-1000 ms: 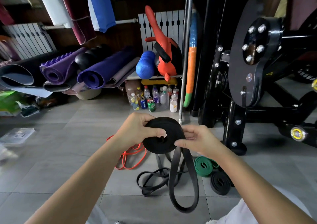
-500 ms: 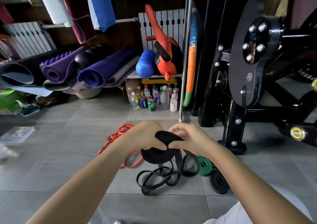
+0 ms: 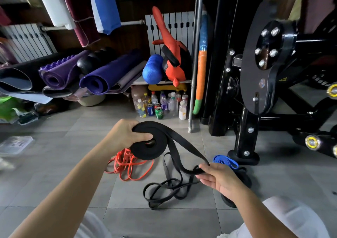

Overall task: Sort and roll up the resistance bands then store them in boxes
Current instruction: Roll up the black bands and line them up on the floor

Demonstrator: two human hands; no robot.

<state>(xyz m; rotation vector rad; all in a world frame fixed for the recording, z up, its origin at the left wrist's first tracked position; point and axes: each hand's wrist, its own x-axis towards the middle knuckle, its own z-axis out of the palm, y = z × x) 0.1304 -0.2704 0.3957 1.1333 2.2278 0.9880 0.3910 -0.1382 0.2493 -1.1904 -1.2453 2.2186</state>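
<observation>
A grey tiled floor (image 3: 54,164) serves as the work surface, with rolled mats (image 3: 94,81) and a row of bottles (image 3: 160,104) along its far edge and a black exercise machine (image 3: 255,84) at its far right.

The black band (image 3: 148,144) is held in the air above the middle of the floor, most of it already wound into a flat coil. The coil is gripped by the left hand (image 3: 125,135): the thumb is pressed on its face near the centre and the fingers are curled round its far rim. The unwound tail runs down and right to the right hand (image 3: 218,179), where its end loop is held at the fingertips; how the thumb lies there cannot be seen.

On the floor below, a loose tangle of thin black bands (image 3: 164,190) lies between the arms, an orange band (image 3: 129,164) is heaped just under the coil, and a blue band (image 3: 226,162) lies near the machine's foot. A dark rolled band (image 3: 244,177) is partly hidden behind the right hand. A clear plastic box (image 3: 16,144) sits at the floor's left edge.

The rolling seems close to done. The tail is best kept taut and flat, untwisted, while it is fed on, with the thumb kept firm on the coil so that the turns do not spring loose. The tail should be kept off the tangle below.
</observation>
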